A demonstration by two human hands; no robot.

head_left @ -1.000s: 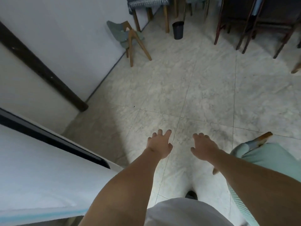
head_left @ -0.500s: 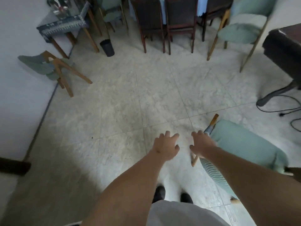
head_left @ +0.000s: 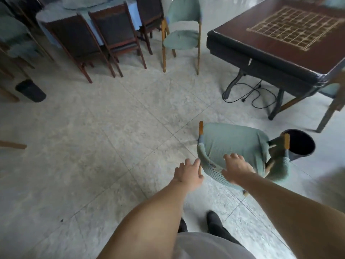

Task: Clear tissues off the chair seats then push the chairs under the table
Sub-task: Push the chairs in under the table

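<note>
Seemingly both hands, left hand (head_left: 187,173) and right hand (head_left: 235,168), fingers loose, partly hide the chair (head_left: 235,146).

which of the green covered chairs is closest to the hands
The green chair beside the black bin; the right hand overlaps its back. The other green chair stands further off.

A: Dim, soft daylight from the upper right; pale glare washes the floor (head_left: 308,184) there.
B: Motion blur smears the edges, wide-angle bending the far chairs (head_left: 104,38). Shadows faint.
</note>
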